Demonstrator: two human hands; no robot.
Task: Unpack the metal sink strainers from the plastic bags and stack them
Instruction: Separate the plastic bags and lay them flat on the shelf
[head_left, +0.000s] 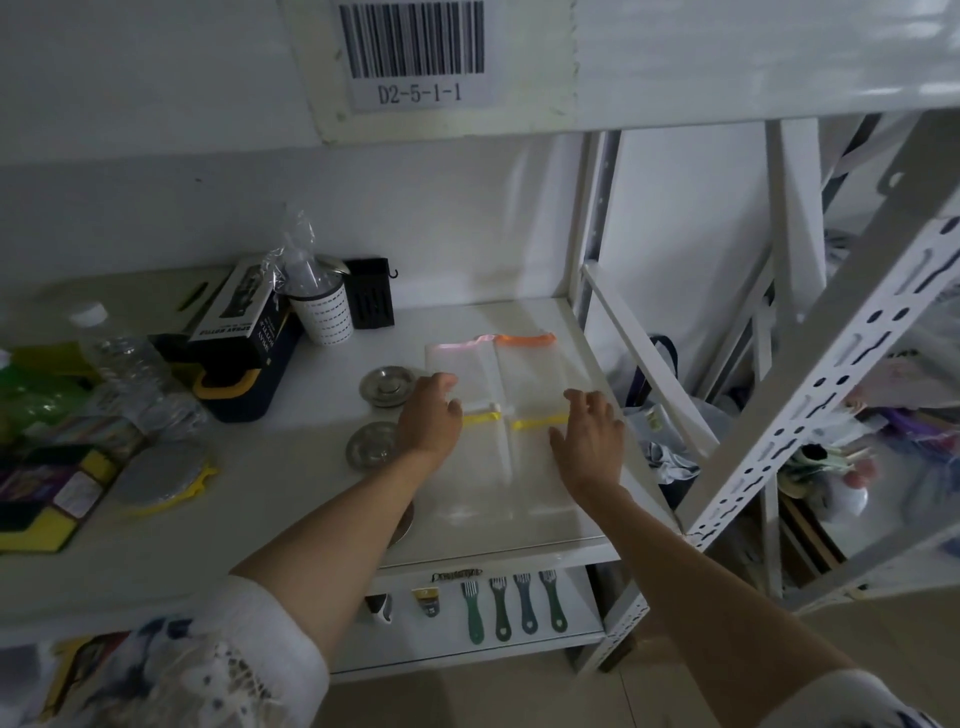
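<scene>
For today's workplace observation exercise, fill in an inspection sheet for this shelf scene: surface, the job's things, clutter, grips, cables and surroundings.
Surface: white shelf board, dimly lit.
Job's things: four clear plastic bags lie flat side by side, looking empty; two metal sink strainers lie bare and apart, unstacked, left of the bags; a third metal disc shows partly under the left forearm.
Clutter: spray bottle box, water bottle, perforated white cup, sponges.
Grips: left hand and right hand open, palms down on the bags.
Cables: nothing seen.
Surroundings: barcode label above, brushes on the lower shelf, white rack upright at right.
</scene>
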